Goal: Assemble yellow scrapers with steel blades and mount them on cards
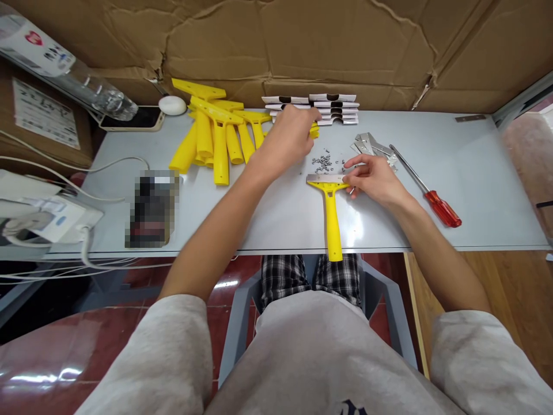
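A yellow scraper (332,222) lies with its handle toward me and over the table's front edge. A flat metal plate (325,178) sits across its head. My right hand (371,177) pinches the right end of that head, other fingers loosely bent. My left hand (287,137) reaches over small yellow pieces (314,132), beside stacked white packs (333,109). Its fingers are curled, and what they grip, if anything, is hidden. Loose small screws (323,162) are scattered just beyond the scraper's head. Metal plates (372,144) lie in a pile behind my right hand.
Several yellow scraper handles (220,147) are heaped left of my left arm. A red-handled screwdriver (443,208) lies at right. Leftward are a blurred-out dark object (152,208), white cables (108,199), a white mouse (172,105) and a plastic bottle (93,86). Cardboard (302,46) lines the back.
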Tool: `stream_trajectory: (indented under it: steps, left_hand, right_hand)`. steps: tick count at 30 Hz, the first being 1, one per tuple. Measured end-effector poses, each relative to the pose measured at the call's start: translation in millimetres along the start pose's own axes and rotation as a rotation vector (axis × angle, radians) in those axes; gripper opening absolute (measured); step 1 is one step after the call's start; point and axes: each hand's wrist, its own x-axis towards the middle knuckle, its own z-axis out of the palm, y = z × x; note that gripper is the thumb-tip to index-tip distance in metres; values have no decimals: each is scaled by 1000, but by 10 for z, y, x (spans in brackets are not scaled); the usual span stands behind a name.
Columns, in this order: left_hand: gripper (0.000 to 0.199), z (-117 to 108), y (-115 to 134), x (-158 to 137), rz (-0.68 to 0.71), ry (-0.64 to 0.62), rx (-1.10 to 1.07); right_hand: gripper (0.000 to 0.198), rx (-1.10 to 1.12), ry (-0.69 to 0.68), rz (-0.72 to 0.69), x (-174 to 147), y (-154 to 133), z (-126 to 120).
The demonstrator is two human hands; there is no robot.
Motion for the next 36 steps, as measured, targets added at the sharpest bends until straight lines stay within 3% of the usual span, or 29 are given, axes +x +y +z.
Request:
stream_trajectory:
  steps: [5, 9, 11, 17, 21, 26, 30, 36]
  left_hand:
    - [23, -199, 391, -276, -85, 35, -290]
    - [17, -13, 473, -568, -231, -23, -580]
    - [17, 83, 433, -658, -312, -7, -626]
    - [13, 101, 415, -712, -403, -47, -401]
    - [14, 58, 502, -725, -378, -97, -123]
    - [19, -17, 532, -833, -322, -161, 50]
    - [22, -23, 483, -952, -300, -127, 55]
    - [21, 42, 428, -1012, -96, -146, -108]
  right_hand:
    - [46, 0, 8, 1, 23, 27, -9]
    - [37, 0, 16, 26, 25, 13, 7]
    - [34, 9, 22, 38, 10, -15, 21]
    - [35, 20, 42, 54, -32, -85, 45]
    - [39, 35, 30, 36, -26, -70, 39]
    - [30, 46, 14, 36, -22, -51, 29]
    - [29, 43, 28, 49, -18, -44, 25]
    - [46, 66, -3, 24, 8, 9, 0]
